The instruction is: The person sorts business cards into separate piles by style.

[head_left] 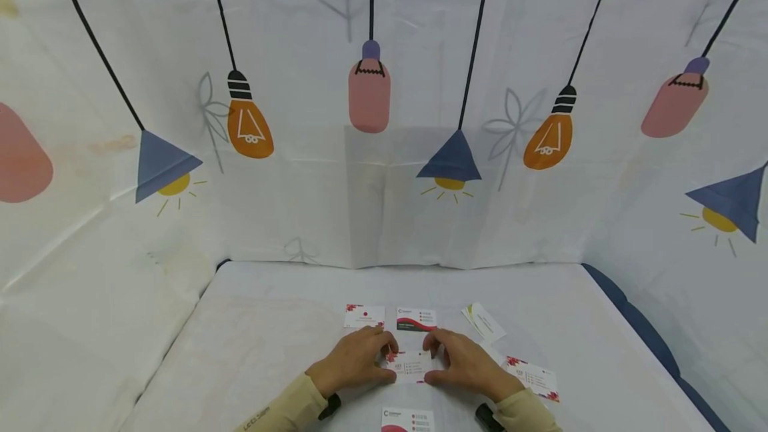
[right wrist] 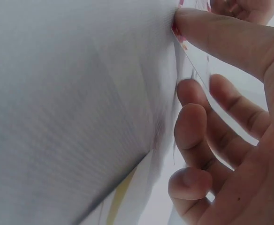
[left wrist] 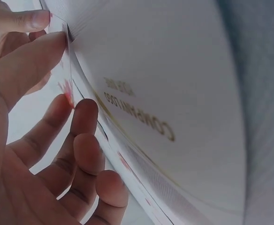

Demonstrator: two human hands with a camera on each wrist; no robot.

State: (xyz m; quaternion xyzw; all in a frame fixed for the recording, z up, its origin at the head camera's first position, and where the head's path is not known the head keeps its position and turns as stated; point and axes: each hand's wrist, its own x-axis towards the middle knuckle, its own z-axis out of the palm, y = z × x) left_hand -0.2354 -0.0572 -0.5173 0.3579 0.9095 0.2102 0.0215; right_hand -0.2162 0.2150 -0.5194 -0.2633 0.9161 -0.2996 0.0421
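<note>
Possibly the flower-cornered card (head_left: 411, 367), just on the near side of the wave-striped card (head_left: 417, 317), could bow or slip if the left hand (head_left: 359, 360), thumb and fingertips pinching its left edge, squeezes unevenly against the right hand (head_left: 467, 364), pinching its right edge; stray fingertips could nudge the wave-striped card.

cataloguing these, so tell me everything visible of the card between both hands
The card is a thin white rectangle, apparently stiff paper, with red floral print at its upper-left corner, some red at lower right and small illegible text. The left hand holds its left end, the right hand its right, over the table; whether it rests there is unclear.
</note>
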